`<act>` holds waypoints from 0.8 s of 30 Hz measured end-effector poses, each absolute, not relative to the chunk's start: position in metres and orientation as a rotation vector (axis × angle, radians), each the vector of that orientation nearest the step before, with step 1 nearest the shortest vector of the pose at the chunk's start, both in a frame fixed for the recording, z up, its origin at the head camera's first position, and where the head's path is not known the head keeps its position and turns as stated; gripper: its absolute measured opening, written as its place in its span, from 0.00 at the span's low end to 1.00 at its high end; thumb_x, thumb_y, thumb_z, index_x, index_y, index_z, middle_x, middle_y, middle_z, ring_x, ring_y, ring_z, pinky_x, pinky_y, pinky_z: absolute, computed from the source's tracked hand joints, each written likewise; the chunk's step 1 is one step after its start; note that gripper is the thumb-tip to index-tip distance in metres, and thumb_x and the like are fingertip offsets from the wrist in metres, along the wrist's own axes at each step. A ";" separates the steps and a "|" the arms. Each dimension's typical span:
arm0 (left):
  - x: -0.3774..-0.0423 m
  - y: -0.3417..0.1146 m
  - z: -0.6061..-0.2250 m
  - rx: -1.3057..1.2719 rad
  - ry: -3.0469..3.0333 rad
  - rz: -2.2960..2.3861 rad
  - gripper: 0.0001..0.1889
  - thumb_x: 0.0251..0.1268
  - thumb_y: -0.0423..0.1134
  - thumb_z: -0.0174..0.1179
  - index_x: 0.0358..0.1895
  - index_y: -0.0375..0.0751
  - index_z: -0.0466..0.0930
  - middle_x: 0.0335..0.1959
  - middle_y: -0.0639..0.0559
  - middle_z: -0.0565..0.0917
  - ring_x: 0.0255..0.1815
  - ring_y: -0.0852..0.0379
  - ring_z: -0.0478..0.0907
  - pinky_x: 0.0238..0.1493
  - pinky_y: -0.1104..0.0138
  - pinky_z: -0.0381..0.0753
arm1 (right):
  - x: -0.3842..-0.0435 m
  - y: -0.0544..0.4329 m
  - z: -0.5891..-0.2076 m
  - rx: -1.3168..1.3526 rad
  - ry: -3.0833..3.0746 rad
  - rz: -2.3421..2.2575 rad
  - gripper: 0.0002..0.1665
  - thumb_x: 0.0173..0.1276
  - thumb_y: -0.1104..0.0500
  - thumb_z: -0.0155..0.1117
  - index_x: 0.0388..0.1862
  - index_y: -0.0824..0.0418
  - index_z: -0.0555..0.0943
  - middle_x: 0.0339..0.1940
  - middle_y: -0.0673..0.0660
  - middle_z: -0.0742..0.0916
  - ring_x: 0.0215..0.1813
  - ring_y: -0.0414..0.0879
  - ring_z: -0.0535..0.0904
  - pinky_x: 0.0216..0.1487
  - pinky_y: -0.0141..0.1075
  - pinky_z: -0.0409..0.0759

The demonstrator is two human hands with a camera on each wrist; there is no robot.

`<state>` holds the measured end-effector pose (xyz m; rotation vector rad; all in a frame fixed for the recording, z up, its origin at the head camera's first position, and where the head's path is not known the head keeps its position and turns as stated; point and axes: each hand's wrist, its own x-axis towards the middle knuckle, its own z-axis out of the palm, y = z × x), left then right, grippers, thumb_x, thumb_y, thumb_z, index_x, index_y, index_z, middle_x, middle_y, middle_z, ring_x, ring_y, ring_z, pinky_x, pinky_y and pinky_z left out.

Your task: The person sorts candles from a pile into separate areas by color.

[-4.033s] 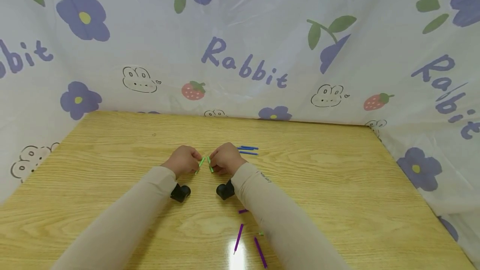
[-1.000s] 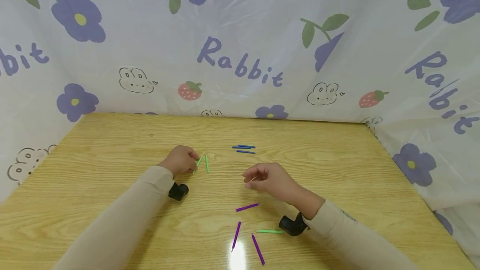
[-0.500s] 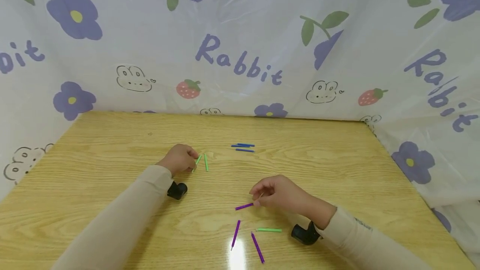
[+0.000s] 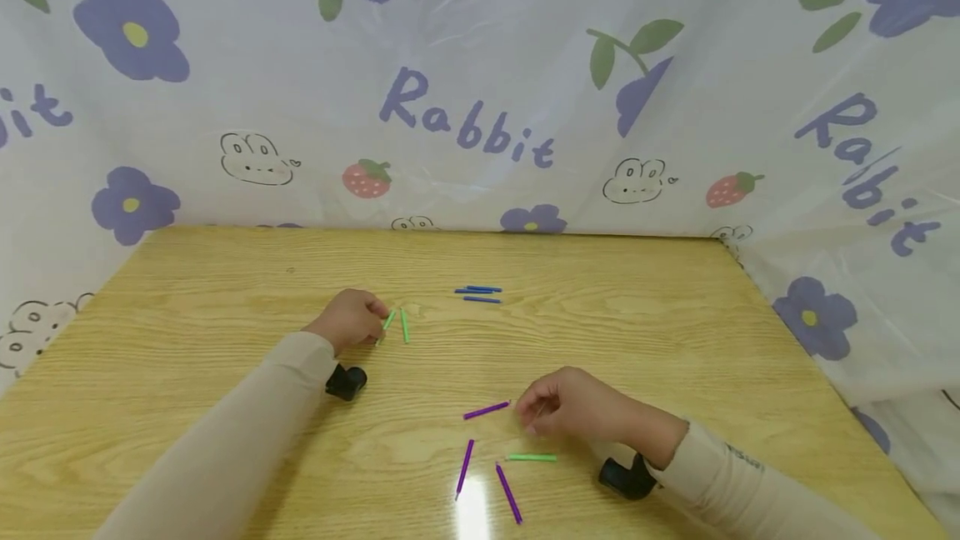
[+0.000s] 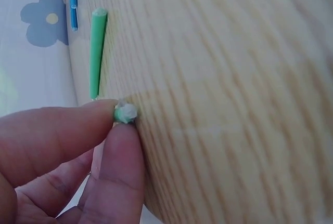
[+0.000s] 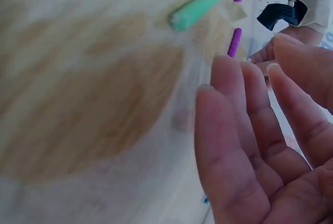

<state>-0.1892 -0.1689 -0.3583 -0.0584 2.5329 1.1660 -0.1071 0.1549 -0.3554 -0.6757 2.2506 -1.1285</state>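
Note:
My left hand (image 4: 348, 321) pinches a slim green stick (image 4: 389, 320) between thumb and fingers at the left middle of the table. In the left wrist view its rough, whitish end (image 5: 126, 112) pokes out past the fingertips. A second green stick (image 4: 405, 326) lies just to its right. My right hand (image 4: 573, 405) holds nothing, its fingers loosely bent over the table. Nearest to it are a purple stick (image 4: 486, 410) with a thin pale tip and a third green stick (image 4: 531, 457), which lies crosswise below the hand.
Several blue sticks (image 4: 480, 292) lie together farther back on the wood-grain table (image 4: 637, 298). Two more purple sticks, one upright (image 4: 465, 469) and one slanted (image 4: 508, 492), lie near the front. A patterned white cloth (image 4: 480, 40) hangs behind the table.
My right hand has left the second green stick and moved right and toward the front, uncovering the blue sticks. My left hand stays on its green stick.

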 end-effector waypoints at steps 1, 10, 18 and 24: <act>-0.189 -0.169 -0.358 -0.055 2.532 1.166 0.17 0.56 0.21 0.59 0.51 0.22 0.75 0.45 0.35 0.78 0.37 0.51 0.79 0.39 0.63 0.82 | -0.106 0.156 -0.355 -0.674 2.253 -1.114 0.09 0.60 0.70 0.67 0.40 0.65 0.85 0.36 0.53 0.87 0.38 0.39 0.80 0.41 0.29 0.79; -0.189 -0.169 -0.358 -0.059 2.523 1.181 0.16 0.57 0.21 0.58 0.50 0.22 0.75 0.44 0.36 0.78 0.36 0.51 0.79 0.39 0.63 0.81 | -0.101 0.161 -0.357 -0.675 2.232 -1.070 0.08 0.59 0.68 0.70 0.38 0.63 0.86 0.35 0.51 0.87 0.38 0.38 0.80 0.40 0.28 0.79; -0.191 -0.170 -0.360 -0.063 2.531 1.175 0.16 0.57 0.22 0.58 0.50 0.23 0.75 0.45 0.36 0.78 0.37 0.51 0.79 0.39 0.62 0.81 | -0.096 0.161 -0.355 -0.659 2.269 -0.985 0.09 0.56 0.70 0.71 0.36 0.62 0.86 0.33 0.49 0.86 0.37 0.38 0.79 0.37 0.28 0.78; -0.191 -0.169 -0.361 -0.069 2.528 1.172 0.16 0.57 0.22 0.59 0.51 0.23 0.75 0.44 0.36 0.78 0.36 0.51 0.79 0.39 0.62 0.81 | -0.094 0.161 -0.354 -0.660 2.290 -0.925 0.09 0.56 0.70 0.72 0.36 0.61 0.86 0.31 0.47 0.85 0.35 0.38 0.77 0.36 0.28 0.77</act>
